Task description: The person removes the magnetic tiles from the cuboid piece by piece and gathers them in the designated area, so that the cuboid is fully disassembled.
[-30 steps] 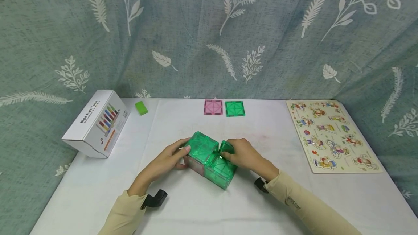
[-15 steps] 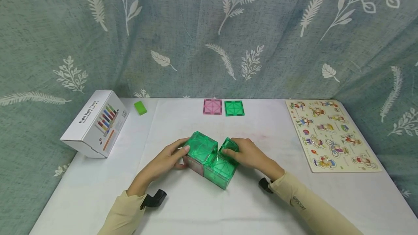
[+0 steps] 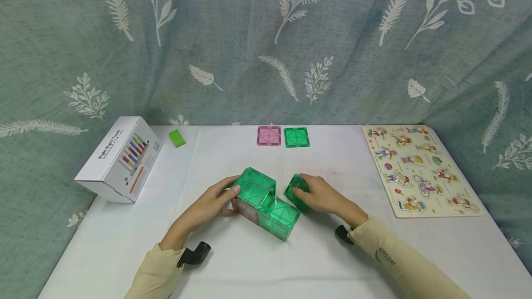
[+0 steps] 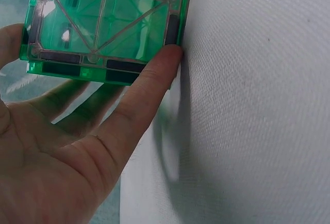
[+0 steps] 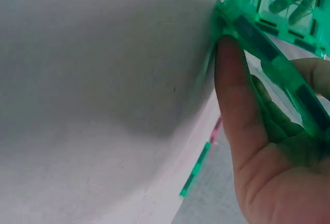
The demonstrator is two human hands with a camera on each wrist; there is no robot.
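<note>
A box built of translucent magnetic tiles (image 3: 253, 188) stands on the white tabletop, its top green and one front side pinkish. My left hand (image 3: 212, 202) grips its left end, thumb along the top edge and fingers low at the side. In the left wrist view, the box wall (image 4: 103, 22) shows dark magnets along its rim, with one finger on its lower corner. Just right of the box, my right hand (image 3: 322, 194) holds a green magnetic tile (image 3: 296, 193), tilted. The right wrist view shows that green tile (image 5: 281, 64) between thumb and fingers, close beside the box.
Behind lie a flat pink tile (image 3: 269, 135) and a flat green tile (image 3: 297, 137). A white printed toy box (image 3: 120, 160) stands at the left, near a small lime-green block (image 3: 177, 138). A wooden picture puzzle board (image 3: 420, 174) lies at the right. A leaf-patterned curtain (image 3: 241, 36) closes the back.
My right hand has moved right with the green tile, and a gap has opened between it and the box. The left hand stays in its place on the box.
</note>
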